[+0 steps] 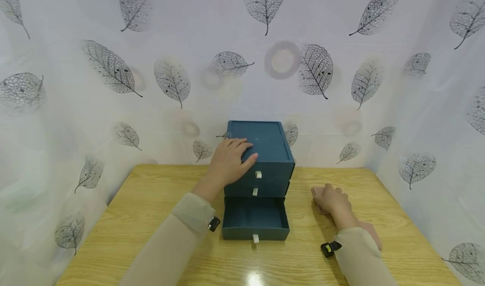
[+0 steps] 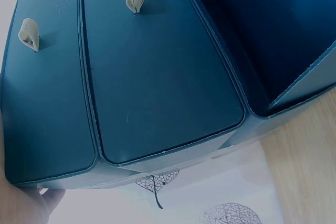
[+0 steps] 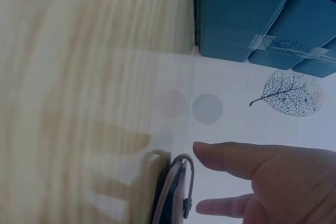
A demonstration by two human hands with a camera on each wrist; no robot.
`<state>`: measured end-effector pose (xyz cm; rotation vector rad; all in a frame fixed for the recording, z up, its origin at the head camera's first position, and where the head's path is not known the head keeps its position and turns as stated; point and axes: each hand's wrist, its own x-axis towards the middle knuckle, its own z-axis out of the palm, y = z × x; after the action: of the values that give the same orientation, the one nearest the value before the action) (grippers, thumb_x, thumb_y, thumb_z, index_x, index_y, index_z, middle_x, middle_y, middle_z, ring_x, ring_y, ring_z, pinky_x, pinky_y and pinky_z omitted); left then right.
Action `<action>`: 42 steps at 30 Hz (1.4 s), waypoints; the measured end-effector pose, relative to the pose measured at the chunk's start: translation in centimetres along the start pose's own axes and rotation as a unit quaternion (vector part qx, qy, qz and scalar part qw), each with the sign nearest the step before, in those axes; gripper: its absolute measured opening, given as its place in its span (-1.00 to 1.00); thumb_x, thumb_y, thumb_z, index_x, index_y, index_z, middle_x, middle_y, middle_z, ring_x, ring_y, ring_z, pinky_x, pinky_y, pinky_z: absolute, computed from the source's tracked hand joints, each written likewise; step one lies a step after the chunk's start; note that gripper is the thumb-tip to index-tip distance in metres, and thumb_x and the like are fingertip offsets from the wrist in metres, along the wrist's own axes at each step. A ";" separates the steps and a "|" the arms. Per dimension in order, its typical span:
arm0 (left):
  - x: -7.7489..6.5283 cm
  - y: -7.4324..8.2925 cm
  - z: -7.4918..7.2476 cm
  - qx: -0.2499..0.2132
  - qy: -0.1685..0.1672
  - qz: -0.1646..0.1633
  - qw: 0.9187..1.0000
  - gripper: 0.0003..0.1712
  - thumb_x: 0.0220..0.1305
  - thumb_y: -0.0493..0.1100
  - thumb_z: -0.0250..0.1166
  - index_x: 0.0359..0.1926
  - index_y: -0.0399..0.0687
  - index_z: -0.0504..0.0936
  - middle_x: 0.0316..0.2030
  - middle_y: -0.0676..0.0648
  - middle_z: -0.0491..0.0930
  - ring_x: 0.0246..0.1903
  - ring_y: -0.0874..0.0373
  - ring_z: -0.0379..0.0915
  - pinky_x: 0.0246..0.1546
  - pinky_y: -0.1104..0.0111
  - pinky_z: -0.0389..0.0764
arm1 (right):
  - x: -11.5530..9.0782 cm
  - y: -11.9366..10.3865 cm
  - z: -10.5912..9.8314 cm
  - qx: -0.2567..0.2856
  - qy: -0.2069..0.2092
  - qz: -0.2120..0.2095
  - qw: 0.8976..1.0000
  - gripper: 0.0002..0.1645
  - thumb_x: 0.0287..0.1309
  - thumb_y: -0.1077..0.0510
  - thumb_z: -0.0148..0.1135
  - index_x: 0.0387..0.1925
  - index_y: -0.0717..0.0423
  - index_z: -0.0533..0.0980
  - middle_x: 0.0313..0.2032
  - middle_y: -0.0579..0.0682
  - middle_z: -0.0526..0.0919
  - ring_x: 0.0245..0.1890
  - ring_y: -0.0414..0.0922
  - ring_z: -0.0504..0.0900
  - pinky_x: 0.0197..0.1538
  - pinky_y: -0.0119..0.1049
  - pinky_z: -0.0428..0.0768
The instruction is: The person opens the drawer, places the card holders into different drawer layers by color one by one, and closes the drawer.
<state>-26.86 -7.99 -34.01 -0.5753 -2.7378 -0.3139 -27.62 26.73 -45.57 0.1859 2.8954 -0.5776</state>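
A dark blue set of drawers [image 1: 261,140] stands on the table, its bottom drawer [image 1: 255,234] pulled out with nothing seen inside. My left hand [image 1: 229,161] rests on its top at the left front edge, fingers spread. In the left wrist view, part of that hand [image 2: 21,203] shows beside the blue fronts. My right hand [image 1: 333,201] is over a pink wallet [image 1: 317,192] to the right of the drawers. The right wrist view shows thumb and finger stretched out beside the wallet [image 3: 170,195], which has a snap strap; whether they touch it is unclear.
A second flat pink item [image 1: 372,234] lies partly under my right forearm. The wooden table [image 1: 151,206] has a leaf-patterned white curtain [image 1: 235,96] behind and at its sides. White pull tabs [image 1: 258,175] stick out from the drawer fronts.
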 end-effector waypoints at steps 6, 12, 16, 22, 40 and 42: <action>0.0 0.0 0.1 -0.003 0.005 0.001 1.000 -0.35 0.49 0.30 -0.03 0.39 0.07 0.47 0.41 -0.04 0.36 0.41 -0.04 0.20 0.46 0.06 0.14 | 0.0 0.1 0.1 0.007 -0.003 -0.003 1.000 -0.13 0.26 -0.05 0.19 0.36 0.48 0.19 0.18 0.66 0.23 0.18 0.64 0.18 0.08 0.45 0.37; 0.0 0.0 0.2 -0.002 0.008 0.003 1.000 -0.35 0.49 0.30 -0.04 0.38 0.08 0.47 0.41 -0.04 0.36 0.41 -0.04 0.21 0.45 0.05 0.15 | 0.3 0.2 0.3 -0.009 -0.001 -0.006 1.000 -0.23 0.17 -0.03 0.22 0.21 0.49 0.34 0.10 0.63 0.35 0.16 0.59 0.25 0.12 0.41 0.37; -0.1 0.0 0.2 -0.004 0.008 0.002 1.000 -0.35 0.49 0.30 -0.03 0.38 0.08 0.48 0.40 -0.04 0.36 0.40 -0.04 0.21 0.45 0.05 0.16 | 0.6 0.2 0.4 -0.022 -0.001 -0.008 1.000 -0.25 0.18 -0.06 0.25 0.16 0.49 0.39 0.09 0.61 0.40 0.17 0.56 0.29 0.15 0.40 0.36; 0.0 -0.1 0.3 -0.001 0.010 0.003 1.000 -0.36 0.49 0.30 -0.03 0.38 0.09 0.48 0.40 -0.04 0.37 0.40 -0.03 0.22 0.45 0.06 0.17 | 0.9 0.4 0.6 -0.026 -0.002 -0.003 1.000 -0.36 0.12 -0.02 0.25 0.05 0.43 0.45 0.04 0.58 0.43 0.07 0.54 0.35 0.01 0.35 0.47; 0.0 -0.1 0.3 0.004 0.007 0.006 1.000 -0.35 0.50 0.30 -0.04 0.38 0.09 0.47 0.41 -0.04 0.36 0.40 -0.03 0.21 0.45 0.07 0.15 | 0.1 0.1 -0.2 0.002 0.005 -0.003 1.000 -0.14 0.30 -0.16 0.10 0.37 0.40 0.26 0.18 0.61 0.32 0.14 0.60 0.28 0.06 0.41 0.43; 0.0 -0.1 0.2 0.003 0.007 0.005 1.000 -0.36 0.50 0.29 -0.04 0.38 0.09 0.47 0.41 -0.04 0.36 0.40 -0.03 0.21 0.46 0.06 0.15 | -0.1 0.1 -0.4 0.002 0.013 -0.008 1.000 -0.13 0.33 -0.22 0.05 0.37 0.40 0.26 0.18 0.61 0.33 0.14 0.60 0.29 0.06 0.40 0.43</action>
<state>-26.97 -7.97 -34.23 -0.5841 -2.7210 -0.3065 -27.61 26.94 -45.26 0.1721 2.9234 -0.5868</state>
